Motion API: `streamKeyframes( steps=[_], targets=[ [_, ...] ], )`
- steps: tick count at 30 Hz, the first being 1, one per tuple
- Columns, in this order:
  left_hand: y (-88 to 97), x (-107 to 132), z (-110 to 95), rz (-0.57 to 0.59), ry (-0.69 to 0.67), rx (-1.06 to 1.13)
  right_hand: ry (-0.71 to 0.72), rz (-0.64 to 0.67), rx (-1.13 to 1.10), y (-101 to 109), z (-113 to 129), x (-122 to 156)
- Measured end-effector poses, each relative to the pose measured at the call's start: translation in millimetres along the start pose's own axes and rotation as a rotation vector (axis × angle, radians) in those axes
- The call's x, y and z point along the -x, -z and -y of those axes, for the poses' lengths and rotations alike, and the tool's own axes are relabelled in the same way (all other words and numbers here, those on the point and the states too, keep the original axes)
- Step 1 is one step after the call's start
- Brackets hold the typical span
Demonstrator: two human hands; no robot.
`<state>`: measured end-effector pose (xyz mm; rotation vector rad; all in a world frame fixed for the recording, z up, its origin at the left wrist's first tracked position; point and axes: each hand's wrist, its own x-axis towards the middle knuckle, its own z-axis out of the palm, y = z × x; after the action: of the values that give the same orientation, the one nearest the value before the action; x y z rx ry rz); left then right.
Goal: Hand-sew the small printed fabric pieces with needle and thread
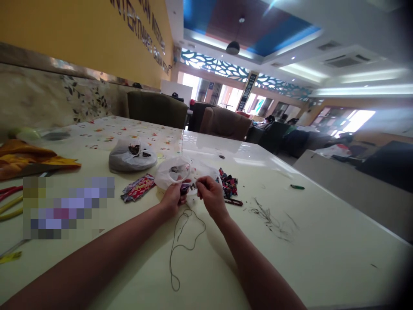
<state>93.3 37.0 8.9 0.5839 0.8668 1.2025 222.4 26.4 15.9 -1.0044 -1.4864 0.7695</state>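
My left hand point(172, 197) is closed around a small dark, purplish patterned piece of cloth point(185, 188). Just to its right, my right hand point(211, 196) is pinched shut; whatever its fingertips hold is too small to make out. A long dark thread point(190, 247) trails in loops on the table below my left hand. Right behind my hands sits an open white plastic bag point(163, 172). Red and grey patterned cloth strips point(140, 187) lie to the left. Beyond my right hand is a pile of multicoloured cloth pieces point(229, 183), with a brown, narrow object point(234, 202) by it.
Another plastic bag point(118, 160) with dark contents stands farther back. Orange cloth point(32, 159) and red and yellow handles point(11, 206) lie at left, beside a blurred patch. Loose threads point(266, 217) and a green cutter-like object point(297, 187) lie at right. Chairs point(158, 110) line the far edge.
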Motion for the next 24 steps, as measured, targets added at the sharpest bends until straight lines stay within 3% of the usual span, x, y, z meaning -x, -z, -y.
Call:
streamKeyframes(
  steps=[5,13,24],
  targets=[
    [-0.2,1.6,4.9,-0.035,0.013,-0.007,0.005,0.049,0.053,-1.4,-1.3,1.1],
    [-0.4,5.4,10.8,0.009,0.062,-0.066,0.07,0.006,0.151,-3.6,-2.8,5.0],
    [-0.1,4.6,8.2,-0.053,0.034,-0.014,0.211,0.162,0.302,-4.8,-0.3,6.2]
  ],
)
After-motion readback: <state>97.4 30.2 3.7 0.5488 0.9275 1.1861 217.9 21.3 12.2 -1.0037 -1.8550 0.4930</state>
